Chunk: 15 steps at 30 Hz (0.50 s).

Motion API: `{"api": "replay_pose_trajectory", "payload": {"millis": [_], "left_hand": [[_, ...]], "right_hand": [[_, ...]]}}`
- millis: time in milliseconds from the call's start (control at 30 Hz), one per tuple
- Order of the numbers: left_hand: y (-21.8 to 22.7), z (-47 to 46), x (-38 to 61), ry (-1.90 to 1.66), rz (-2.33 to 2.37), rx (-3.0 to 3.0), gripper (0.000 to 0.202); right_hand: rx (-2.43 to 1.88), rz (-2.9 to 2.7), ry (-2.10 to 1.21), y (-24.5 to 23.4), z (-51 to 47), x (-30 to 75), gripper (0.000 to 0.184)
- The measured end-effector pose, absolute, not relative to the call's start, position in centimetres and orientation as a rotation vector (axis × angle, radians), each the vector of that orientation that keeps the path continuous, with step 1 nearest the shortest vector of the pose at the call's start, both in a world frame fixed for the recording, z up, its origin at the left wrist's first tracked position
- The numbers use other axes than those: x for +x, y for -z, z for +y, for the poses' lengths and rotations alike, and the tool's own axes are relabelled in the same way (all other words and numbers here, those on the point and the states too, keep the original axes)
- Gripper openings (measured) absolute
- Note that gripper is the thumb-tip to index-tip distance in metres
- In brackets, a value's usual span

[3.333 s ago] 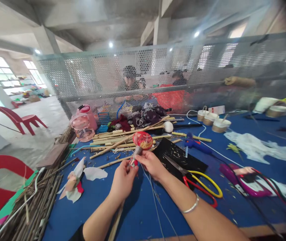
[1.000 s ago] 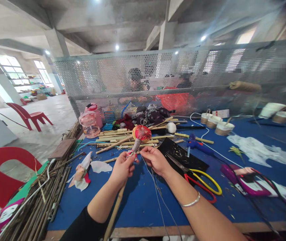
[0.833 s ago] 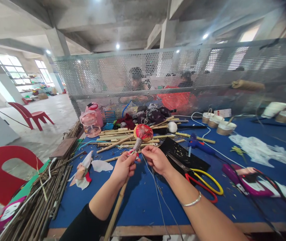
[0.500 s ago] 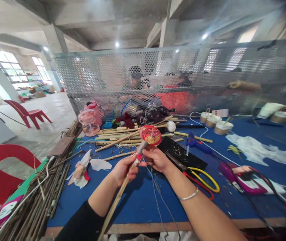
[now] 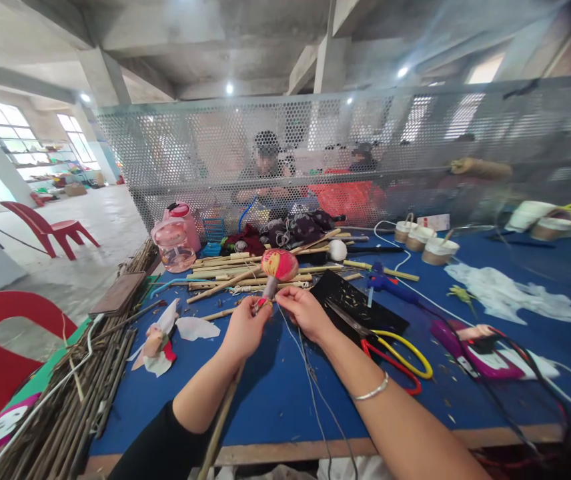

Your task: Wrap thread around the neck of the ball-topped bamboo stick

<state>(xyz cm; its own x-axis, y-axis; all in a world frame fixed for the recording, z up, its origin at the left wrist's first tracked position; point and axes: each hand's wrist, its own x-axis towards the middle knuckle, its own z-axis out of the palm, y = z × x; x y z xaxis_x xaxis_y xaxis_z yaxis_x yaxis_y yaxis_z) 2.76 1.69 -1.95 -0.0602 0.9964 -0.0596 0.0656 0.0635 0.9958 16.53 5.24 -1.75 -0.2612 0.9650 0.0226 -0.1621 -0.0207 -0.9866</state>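
Observation:
My left hand [image 5: 243, 328] is closed round a long bamboo stick [image 5: 222, 420] just below its red wrapped round head [image 5: 279, 264], holding it upright over the blue table [image 5: 265, 400]. My right hand [image 5: 303, 311] pinches a thin grey thread [image 5: 310, 383] at the stick's neck, close beside the left hand; the thread trails down off the table's front edge. Both hands almost touch.
Scissors [image 5: 390, 350] with red and yellow handles lie on a black tray [image 5: 350, 303] right of my hands. Loose bamboo sticks [image 5: 235, 273], a blue glue gun [image 5: 385, 280], small cups [image 5: 428, 248], a pink jug [image 5: 178, 233], twigs [image 5: 80, 393] at left. People sit behind a mesh screen [image 5: 315, 160].
The stick's head swung to the right and came back toward the middle. My right hand has kept working the thread round the neck while my left hand held on.

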Motion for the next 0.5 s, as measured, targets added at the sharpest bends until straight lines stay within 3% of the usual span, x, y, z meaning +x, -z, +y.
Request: {"api": "replay_pose_trajectory", "payload": {"millis": [267, 500], "left_hand": [[0.0, 0.5, 1.6, -1.044, 0.979, 0.857, 0.037], [1.0, 0.5, 1.8, -0.770, 0.597, 0.588, 0.023]], "right_hand": [[-0.855, -1.162, -1.608, 1.8, 5.3, 16.1, 0.034], [-0.631, -1.179, -1.855, 1.1, 4.9, 17.1, 0.041]]}}
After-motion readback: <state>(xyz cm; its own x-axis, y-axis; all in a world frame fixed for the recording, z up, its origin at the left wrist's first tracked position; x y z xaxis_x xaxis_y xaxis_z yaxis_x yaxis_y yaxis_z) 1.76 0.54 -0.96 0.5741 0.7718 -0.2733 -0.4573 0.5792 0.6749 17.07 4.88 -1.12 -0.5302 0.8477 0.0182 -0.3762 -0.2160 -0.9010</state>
